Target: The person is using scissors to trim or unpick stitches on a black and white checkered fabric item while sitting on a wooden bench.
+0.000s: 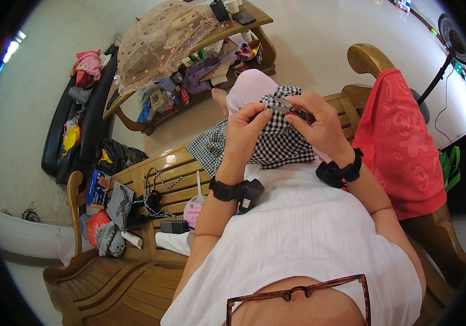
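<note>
Checked cloth (279, 142), black and white, lies bunched over the person's lap, held up at its top edge by both hands. Left hand (245, 132) pinches the fabric between thumb and fingers. Right hand (320, 124) is closed around a small metal tool (286, 106) touching the cloth. Beside the person, a red towel (407, 146) drapes the wooden bench (135, 271). Farther off stands a cluttered low counter (244, 27).

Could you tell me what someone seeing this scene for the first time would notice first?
At centre, the left hand and right hand pinch a black-and-white checked cloth over the lap, the right one also holding a small metal tool. To the right, a bright red towel drapes over the wooden bench's armrest. At upper left, a lace dome cover sits on a cluttered low table.
</note>
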### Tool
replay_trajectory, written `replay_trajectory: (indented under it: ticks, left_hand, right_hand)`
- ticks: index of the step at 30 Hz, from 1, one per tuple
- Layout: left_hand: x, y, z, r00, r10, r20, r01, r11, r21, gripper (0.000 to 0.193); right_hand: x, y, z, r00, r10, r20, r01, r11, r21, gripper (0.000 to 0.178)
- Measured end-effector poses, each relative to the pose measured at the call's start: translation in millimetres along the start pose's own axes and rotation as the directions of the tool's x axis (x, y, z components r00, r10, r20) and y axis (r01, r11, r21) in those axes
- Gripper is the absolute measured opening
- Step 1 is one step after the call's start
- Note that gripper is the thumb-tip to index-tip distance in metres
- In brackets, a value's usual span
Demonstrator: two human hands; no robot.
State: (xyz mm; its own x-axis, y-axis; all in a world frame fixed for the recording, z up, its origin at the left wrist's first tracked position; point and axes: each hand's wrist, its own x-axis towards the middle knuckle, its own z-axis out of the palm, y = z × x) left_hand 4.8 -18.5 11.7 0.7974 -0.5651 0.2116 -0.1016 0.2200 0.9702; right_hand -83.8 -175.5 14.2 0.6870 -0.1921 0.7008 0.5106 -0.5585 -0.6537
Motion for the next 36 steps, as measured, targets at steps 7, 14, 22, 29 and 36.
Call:
replay_trajectory:
  ticks: [7, 14, 22, 29, 36]
  left_hand:
    - [1.9, -5.3, -4.9, 1.000, 0.012, 0.016, -0.012, 1.000, 0.026, 0.016]
    - [0.5, -2.9, -3.0, 1.000, 0.008, 0.005, -0.008, 1.000, 0.024, 0.017]
    - [-0.4, -0.8, -1.0, 1.000, -0.023, -0.015, 0.023, 1.000, -0.007, 0.019]
    - [0.2, -1.0, -2.6, 1.000, -0.009, -0.005, 0.009, 1.000, -0.003, 0.019]
    - [-0.1, -0.8, -2.6, 1.000, -0.009, -0.001, 0.009, 1.000, -0.002, 0.018]
  right_hand:
    - [1.4, -2.9, 1.2, 0.999, 0.037, 0.029, -0.038, 0.999, 0.017, 0.025]
    - [1.0, -4.5, -1.7, 0.996, 0.068, 0.050, -0.070, 0.997, 0.026, 0.025]
    - [1.8, -3.0, -2.9, 0.998, 0.038, 0.046, -0.037, 0.999, -0.017, 0.025]
    - [2.2, -3.2, -3.8, 0.998, 0.039, 0.046, -0.038, 0.999, -0.008, 0.025]
    - [1.6, 0.7, -1.2, 0.999, 0.029, 0.036, -0.030, 0.999, 0.021, 0.025]
